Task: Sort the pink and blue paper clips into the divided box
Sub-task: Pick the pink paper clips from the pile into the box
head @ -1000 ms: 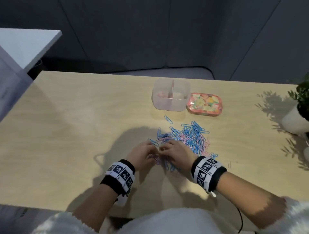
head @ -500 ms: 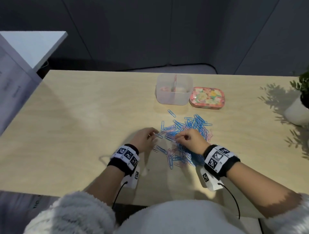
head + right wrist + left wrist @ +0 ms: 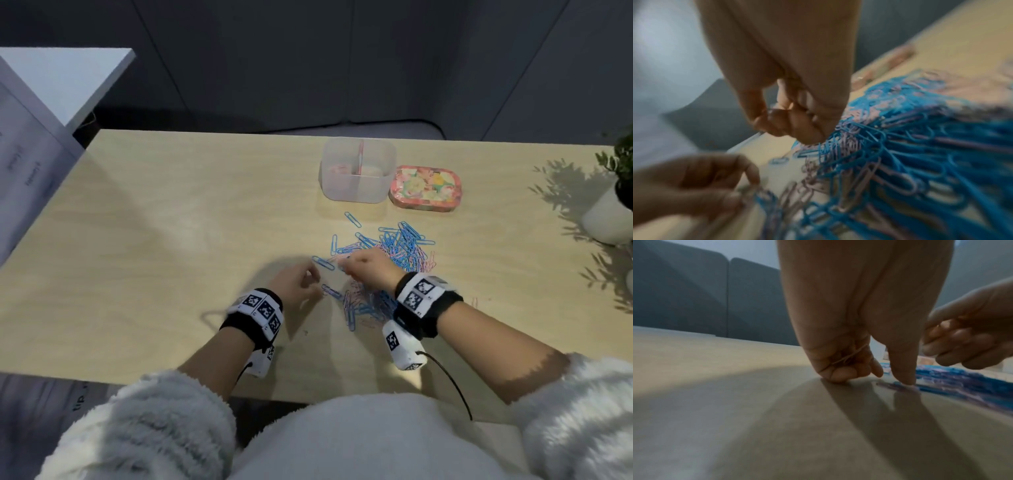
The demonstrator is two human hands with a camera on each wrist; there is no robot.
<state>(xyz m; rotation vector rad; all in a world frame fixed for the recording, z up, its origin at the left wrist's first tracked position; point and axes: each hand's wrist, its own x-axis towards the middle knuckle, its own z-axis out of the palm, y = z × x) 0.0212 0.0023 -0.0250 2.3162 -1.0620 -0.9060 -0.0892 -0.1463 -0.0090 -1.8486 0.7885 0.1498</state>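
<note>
A loose pile of blue and pink paper clips (image 3: 394, 260) lies mid-table. Behind it stands the clear divided box (image 3: 358, 195), with some pink showing in its left compartment. My left hand (image 3: 317, 284) rests at the pile's left edge. Its fingers are curled round a thin clip (image 3: 849, 356), and one straight finger (image 3: 902, 369) presses a pink clip on the table. My right hand (image 3: 344, 265) hovers over the pile's near-left part, fingers curled and pinching a clip (image 3: 774, 111) against the thumb. Blur hides that clip's colour.
A flowered pink lid (image 3: 424, 188) lies right of the box. A potted plant in a white pot (image 3: 609, 219) stands at the right table edge. Single blue clips (image 3: 352, 219) lie scattered between the pile and the box. A white desk (image 3: 65, 78) stands at the far left.
The two hands, touching at the pile's near edge a second ago, have drawn apart. The right hand has moved farther onto the pile.
</note>
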